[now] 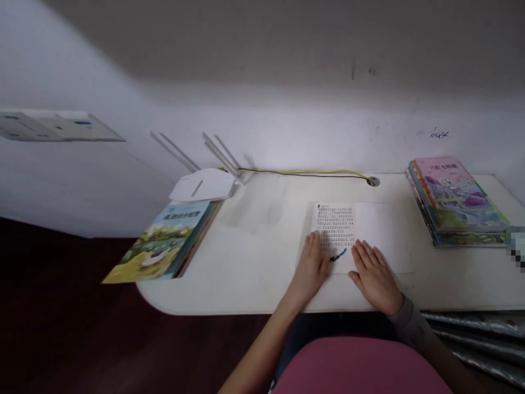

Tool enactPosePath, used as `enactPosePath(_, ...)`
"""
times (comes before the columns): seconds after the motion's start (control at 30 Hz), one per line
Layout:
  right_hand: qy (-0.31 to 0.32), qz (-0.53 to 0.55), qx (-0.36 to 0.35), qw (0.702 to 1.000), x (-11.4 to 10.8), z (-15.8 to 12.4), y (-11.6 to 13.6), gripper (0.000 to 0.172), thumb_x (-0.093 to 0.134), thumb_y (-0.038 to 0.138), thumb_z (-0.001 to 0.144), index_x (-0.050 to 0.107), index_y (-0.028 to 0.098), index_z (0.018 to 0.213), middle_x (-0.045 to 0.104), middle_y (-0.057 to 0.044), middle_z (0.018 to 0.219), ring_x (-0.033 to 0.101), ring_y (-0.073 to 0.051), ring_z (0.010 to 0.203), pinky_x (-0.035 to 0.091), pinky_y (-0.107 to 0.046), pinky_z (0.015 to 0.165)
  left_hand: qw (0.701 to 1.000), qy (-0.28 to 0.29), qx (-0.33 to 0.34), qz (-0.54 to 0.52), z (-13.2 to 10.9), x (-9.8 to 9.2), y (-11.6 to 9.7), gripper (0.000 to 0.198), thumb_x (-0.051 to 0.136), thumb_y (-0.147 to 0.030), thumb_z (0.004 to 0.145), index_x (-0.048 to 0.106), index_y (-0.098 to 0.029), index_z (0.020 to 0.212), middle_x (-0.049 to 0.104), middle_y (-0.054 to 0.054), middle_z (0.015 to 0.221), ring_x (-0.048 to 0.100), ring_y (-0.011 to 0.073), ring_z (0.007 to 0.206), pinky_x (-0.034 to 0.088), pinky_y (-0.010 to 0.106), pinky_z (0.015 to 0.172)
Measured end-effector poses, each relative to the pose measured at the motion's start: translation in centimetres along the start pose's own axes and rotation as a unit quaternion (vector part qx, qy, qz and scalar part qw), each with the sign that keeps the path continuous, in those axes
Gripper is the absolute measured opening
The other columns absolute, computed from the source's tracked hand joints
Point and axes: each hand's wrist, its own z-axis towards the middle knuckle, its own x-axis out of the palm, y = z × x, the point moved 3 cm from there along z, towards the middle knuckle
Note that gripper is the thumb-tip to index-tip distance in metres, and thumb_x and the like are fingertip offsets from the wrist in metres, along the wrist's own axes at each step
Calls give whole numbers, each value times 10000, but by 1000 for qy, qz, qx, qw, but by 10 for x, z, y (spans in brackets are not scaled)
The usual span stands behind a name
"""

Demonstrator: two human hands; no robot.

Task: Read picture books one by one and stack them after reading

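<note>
An open book (334,219) lies on the white desk in front of me, its left page printed with rows of text and its right page blank. My left hand (313,265) rests on the lower left of the printed page, fingers stretched out. Flat near the fold and the lower part of the blank page lies my right hand (375,273), its fingers extended. Between the two hands, a small blue and dark mark or picture (339,255) shows at the bottom of the printed page; I cannot tell which it is.
A stack of picture books (459,191) stands at the right. At the left, more picture books (164,241) overhang the desk edge (180,314), below a white router (205,185) with antennas. A yellow cable (303,172) runs along the wall to a round hole (373,181).
</note>
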Motion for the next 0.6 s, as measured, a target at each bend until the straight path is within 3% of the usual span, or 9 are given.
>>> enactPosePath(0.07, -1, -2, -1, 1000, 0, 0, 0, 518, 437, 315, 943, 403, 102, 1414, 348, -139, 1504, 310, -277, 1392, 294, -486, 1112, 999, -19, -22, -32, 3, -3, 7, 624, 477, -377, 885, 333, -113, 1432, 232, 157, 1544, 166, 288, 1436, 151, 533, 1166)
enactPosePath(0.13, 0, -3, -2, 1000, 0, 0, 0, 522, 440, 313, 942, 400, 98, 1416, 351, -144, 1502, 309, -280, 1392, 292, -487, 1113, 990, -20, -67, -119, 6, -11, 12, 588, 482, -387, 887, 373, -142, 1411, 290, 145, 1528, 261, 283, 1413, 203, 518, 1162)
enactPosePath(0.27, 6, -2, -6, 1000, 1, 0, 0, 526, 450, 310, 938, 407, 79, 1409, 364, -160, 1493, 310, -293, 1389, 284, -492, 1114, 930, -23, -150, -334, 15, -35, 17, 445, 472, -313, 884, 504, -112, 1280, 487, 172, 1406, 465, 262, 1302, 391, 429, 1094)
enactPosePath(0.4, -1, 10, -8, 1000, 1, -1, -1, 521, 428, 317, 948, 391, 105, 1423, 365, -148, 1496, 307, -288, 1391, 286, -496, 1111, 880, 23, -197, -432, 21, -49, 11, 340, 565, -337, 838, 619, -121, 1095, 605, 166, 1271, 608, 278, 1126, 525, 413, 924)
enactPosePath(0.5, -3, 35, -11, 999, 0, 0, -3, 559, 418, 384, 951, 358, 124, 1442, 369, -151, 1494, 319, -290, 1386, 291, -505, 1106, 877, 22, -202, -435, 21, -46, -2, 459, 556, -459, 847, 616, -122, 1153, 610, 176, 1261, 631, 291, 1057, 532, 419, 850)
enactPosePath(0.6, -1, 85, -16, 996, -3, -1, -8, 667, 441, 471, 930, 273, 132, 1478, 369, -169, 1492, 303, -303, 1392, 290, -521, 1102, 902, 0, -152, -404, 19, -36, -25, 639, 449, -592, 875, 530, -120, 1298, 554, 184, 1334, 598, 296, 1105, 496, 440, 888)
